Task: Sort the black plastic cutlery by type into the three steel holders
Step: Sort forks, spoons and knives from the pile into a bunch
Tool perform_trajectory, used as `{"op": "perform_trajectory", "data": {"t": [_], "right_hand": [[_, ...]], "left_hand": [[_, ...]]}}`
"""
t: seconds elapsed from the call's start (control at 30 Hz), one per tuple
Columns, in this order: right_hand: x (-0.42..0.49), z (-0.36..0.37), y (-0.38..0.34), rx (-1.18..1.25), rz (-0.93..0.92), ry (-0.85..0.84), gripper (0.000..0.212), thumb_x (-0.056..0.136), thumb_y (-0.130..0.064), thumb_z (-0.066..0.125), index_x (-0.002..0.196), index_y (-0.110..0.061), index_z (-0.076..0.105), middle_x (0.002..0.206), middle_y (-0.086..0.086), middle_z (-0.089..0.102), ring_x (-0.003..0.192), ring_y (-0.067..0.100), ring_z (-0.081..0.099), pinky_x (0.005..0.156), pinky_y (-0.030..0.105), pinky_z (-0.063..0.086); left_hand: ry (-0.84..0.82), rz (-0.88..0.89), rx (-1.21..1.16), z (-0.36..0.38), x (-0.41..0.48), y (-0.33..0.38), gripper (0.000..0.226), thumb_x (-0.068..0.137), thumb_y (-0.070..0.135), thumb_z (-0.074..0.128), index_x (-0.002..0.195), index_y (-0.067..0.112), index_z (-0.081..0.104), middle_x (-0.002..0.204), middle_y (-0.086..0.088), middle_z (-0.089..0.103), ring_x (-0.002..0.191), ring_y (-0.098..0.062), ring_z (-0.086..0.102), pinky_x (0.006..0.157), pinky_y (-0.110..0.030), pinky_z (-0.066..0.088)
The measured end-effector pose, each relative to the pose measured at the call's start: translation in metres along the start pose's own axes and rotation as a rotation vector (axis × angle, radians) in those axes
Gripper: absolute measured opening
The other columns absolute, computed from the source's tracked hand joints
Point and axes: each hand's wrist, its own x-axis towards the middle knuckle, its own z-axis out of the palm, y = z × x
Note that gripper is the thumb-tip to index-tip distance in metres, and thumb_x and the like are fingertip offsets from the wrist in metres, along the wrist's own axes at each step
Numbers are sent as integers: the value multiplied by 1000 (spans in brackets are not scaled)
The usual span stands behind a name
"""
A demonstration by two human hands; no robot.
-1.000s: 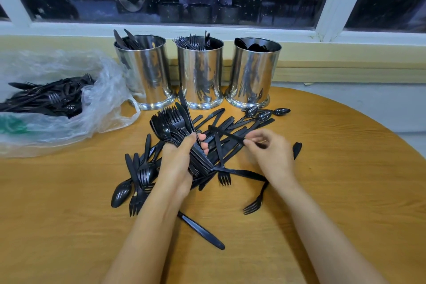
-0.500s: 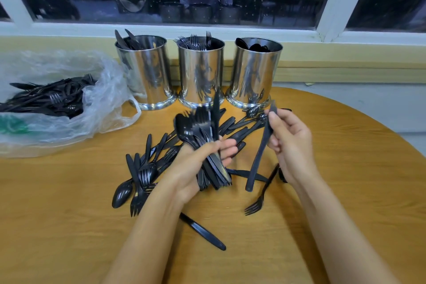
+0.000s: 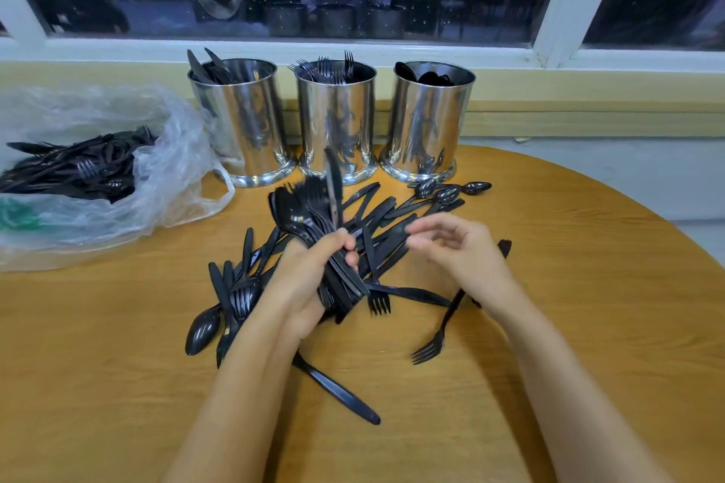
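My left hand (image 3: 304, 278) grips a bundle of black cutlery (image 3: 314, 216), mostly forks with a knife standing up in it, heads pointing toward the holders. Just right of the bundle hovers my right hand (image 3: 459, 247), fingers relaxed and holding nothing. A loose pile of black cutlery (image 3: 392, 220) lies on the table under and around both hands. Three steel holders stand at the back: the left holder (image 3: 243, 122) has knives, the middle holder (image 3: 336, 122) forks, the right holder (image 3: 427, 122) spoons.
A clear plastic bag (image 3: 117, 184) with more black cutlery lies at the left. The round wooden table (image 3: 588, 306) curves away on the right. Single pieces lie apart: a fork (image 3: 435, 337), a knife (image 3: 337, 392) and a spoon (image 3: 202, 329).
My right hand picked a knife from the pile, brought it to the bundle in my left hand, and let go of it. The bundle has one more piece.
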Motion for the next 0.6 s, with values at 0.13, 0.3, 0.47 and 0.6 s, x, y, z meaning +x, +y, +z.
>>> {"op": "perform_trajectory", "data": {"t": [0.13,0.3,0.47,0.6], "right_hand": [[-4,18,6,-236,-6,-223,16,81,-21,76,95,-25,71,85,-7,69,73,4,56,68,13,46],[-9,43,10,-502,-167,-267,38,82,-27,75,118,-31,63,98,-19,62,83,-3,46,74,13,39],[-8,47,10,-532,-223,-200,44,85,-20,71,126,-32,59,94,-21,59,84,-11,42,75,15,38],[-6,36,8,-498,-281,-75,43,88,-14,68,126,-30,59,92,-22,52,83,-15,45,67,9,34]], "left_hand": [[139,37,-106,-4,3,2,20,97,5,52,81,14,60,62,-1,54,56,-14,49,64,-32,45],[181,75,-113,-7,4,3,25,100,9,50,77,15,60,58,3,56,51,-11,52,62,-32,46],[197,68,-106,-6,3,3,22,98,9,52,79,16,61,59,2,57,53,-11,54,60,-31,46],[203,59,-135,-6,4,4,20,98,9,53,81,16,61,60,2,57,56,-12,54,60,-30,47]]}}
